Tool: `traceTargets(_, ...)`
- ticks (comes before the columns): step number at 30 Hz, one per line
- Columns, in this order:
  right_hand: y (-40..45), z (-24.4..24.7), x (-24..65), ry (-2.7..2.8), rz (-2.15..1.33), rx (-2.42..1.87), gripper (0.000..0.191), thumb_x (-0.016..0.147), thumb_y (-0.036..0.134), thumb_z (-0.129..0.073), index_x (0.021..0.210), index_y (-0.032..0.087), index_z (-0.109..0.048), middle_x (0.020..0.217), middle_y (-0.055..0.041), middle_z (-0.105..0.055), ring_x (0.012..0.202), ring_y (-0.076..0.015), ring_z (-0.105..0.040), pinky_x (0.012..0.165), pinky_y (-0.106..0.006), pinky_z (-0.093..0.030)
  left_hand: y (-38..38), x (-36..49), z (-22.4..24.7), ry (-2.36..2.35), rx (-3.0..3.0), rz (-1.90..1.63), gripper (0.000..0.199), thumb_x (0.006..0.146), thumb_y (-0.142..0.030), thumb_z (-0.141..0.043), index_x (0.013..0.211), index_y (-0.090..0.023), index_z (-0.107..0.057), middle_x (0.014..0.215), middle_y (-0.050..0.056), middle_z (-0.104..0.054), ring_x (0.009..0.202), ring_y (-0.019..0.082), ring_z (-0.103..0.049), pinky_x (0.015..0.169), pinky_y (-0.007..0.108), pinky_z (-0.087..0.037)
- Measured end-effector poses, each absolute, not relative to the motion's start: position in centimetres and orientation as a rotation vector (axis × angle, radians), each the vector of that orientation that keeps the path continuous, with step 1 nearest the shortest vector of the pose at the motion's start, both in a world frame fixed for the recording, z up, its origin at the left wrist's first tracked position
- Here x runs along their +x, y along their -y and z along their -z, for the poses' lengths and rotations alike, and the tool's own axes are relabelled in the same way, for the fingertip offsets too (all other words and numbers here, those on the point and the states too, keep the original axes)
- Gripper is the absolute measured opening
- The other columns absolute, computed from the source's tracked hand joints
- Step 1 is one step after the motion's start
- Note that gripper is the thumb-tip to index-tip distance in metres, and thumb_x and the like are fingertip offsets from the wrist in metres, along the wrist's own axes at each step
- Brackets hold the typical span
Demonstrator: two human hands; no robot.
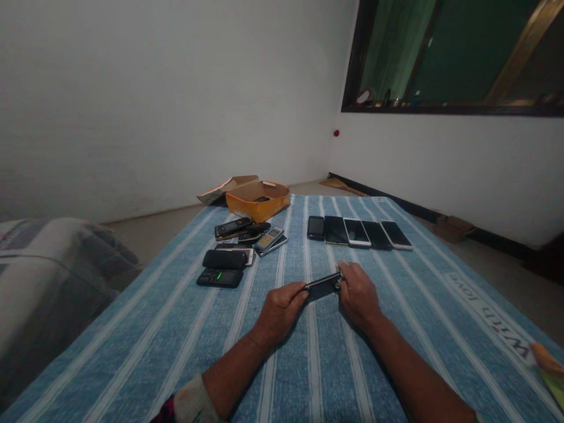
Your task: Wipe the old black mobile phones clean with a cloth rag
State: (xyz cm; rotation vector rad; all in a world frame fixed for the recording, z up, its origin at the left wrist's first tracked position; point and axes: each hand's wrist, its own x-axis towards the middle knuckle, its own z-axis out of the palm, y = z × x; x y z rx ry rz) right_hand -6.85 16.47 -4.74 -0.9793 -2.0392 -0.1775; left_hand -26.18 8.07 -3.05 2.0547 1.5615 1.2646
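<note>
A dark phone (323, 287) is held tilted above the striped blue cloth, between my two hands. My left hand (282, 306) pinches its left end, thumb on top. At its right end, the fingers of my right hand (358, 292) are closed round the edge. Beyond my hands, on the right, several phones (357, 232) lie side by side in a row. Toward the left lies a loose group of older phones (270, 238), some overlapping. Nearest in that group is a black keypad phone (220, 278) with a small green light, beside a black case-like object (224, 259).
An open orange box (258, 200) with its flap or lid (228, 188) stands at the cloth's far left edge. The blue striped cloth (211, 352) covers the surface. Grey fabric (57, 294) bulges at the left; a colourful item (549, 367) lies at the right edge.
</note>
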Motion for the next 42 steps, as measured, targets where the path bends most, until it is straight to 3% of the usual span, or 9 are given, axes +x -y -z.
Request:
traceTargets(7,-14.0,3.6,-9.4,2.172,0.325,-0.704,0.029,0.09,0.008,-0.038,0.108,0.01,-0.061,0.101,-0.0149,-0.061,0.099,-0.0272,-0.053,0.098,-0.049,-0.042,-8.0,-26.1,2.7,-1.537,2.05,-1.274,0.024,0.093,-0.028,-0.048,0.088,-0.018,-0.069,0.076,0.002,-0.072,0.07,0.016,-0.068,0.066,0.023,-0.049)
traceTargets(11,-13.0,3.4,-10.5,2.222,0.289,-0.655,0.028,0.09,0.011,-0.041,0.111,0.01,-0.06,0.103,-0.0142,-0.062,0.103,-0.0264,-0.052,0.104,-0.051,-0.035,-7.9,-26.1,2.6,-1.513,2.048,-1.265,0.025,0.094,-0.029,-0.047,0.092,-0.018,-0.069,0.079,0.002,-0.072,0.072,0.016,-0.068,0.069,0.024,-0.05)
traceTargets(17,-14.6,3.5,-8.2,2.171,0.308,-0.864,0.031,0.086,0.007,-0.043,0.112,0.012,-0.061,0.103,-0.0126,-0.064,0.101,-0.0256,-0.054,0.102,-0.049,-0.034,-7.9,-26.2,2.9,-1.562,2.06,-1.251,0.027,0.094,-0.03,-0.046,0.085,-0.019,-0.069,0.073,0.001,-0.07,0.066,0.015,-0.065,0.064,0.023,-0.049)
traceTargets(24,-15.7,4.1,-7.2,2.106,0.353,-0.961,0.032,0.087,0.008,-0.041,0.111,0.01,-0.062,0.095,-0.0139,-0.061,0.091,-0.0265,-0.051,0.086,-0.044,-0.043,-8.0,-26.2,3.1,-1.574,2.07,-1.263,0.025,0.093,-0.027,-0.047,0.087,-0.019,-0.07,0.076,0.002,-0.072,0.069,0.015,-0.067,0.066,0.023,-0.05)
traceTargets(33,-12.4,3.6,-10.5,2.239,0.257,-0.668,0.035,0.089,0.009,-0.04,0.121,0.011,-0.056,0.116,-0.0164,-0.062,0.117,-0.0281,-0.049,0.104,-0.052,-0.034,-7.7,-26.0,2.6,-1.498,2.038,-1.253,0.025,0.094,-0.026,-0.046,0.098,-0.017,-0.069,0.086,0.004,-0.074,0.078,0.017,-0.07,0.074,0.025,-0.053)
traceTargets(37,-12.4,3.2,-10.2,2.269,0.205,-0.664,0.037,0.089,0.01,-0.041,0.124,0.011,-0.053,0.115,-0.0151,-0.063,0.115,-0.0268,-0.051,0.106,-0.052,-0.032,-7.6,-26.0,2.6,-1.517,2.024,-1.235,0.025,0.094,-0.027,-0.046,0.097,-0.018,-0.069,0.084,0.003,-0.074,0.076,0.016,-0.069,0.073,0.025,-0.053)
traceTargets(42,-13.9,3.0,-8.4,2.205,0.263,-0.817,0.033,0.085,0.008,-0.044,0.115,0.011,-0.059,0.104,-0.0138,-0.065,0.104,-0.0269,-0.054,0.103,-0.051,-0.033,-7.8,-26.1,2.8,-1.537,2.05,-1.229,0.024,0.094,-0.028,-0.047,0.091,-0.019,-0.07,0.079,0.002,-0.073,0.071,0.015,-0.067,0.068,0.024,-0.051)
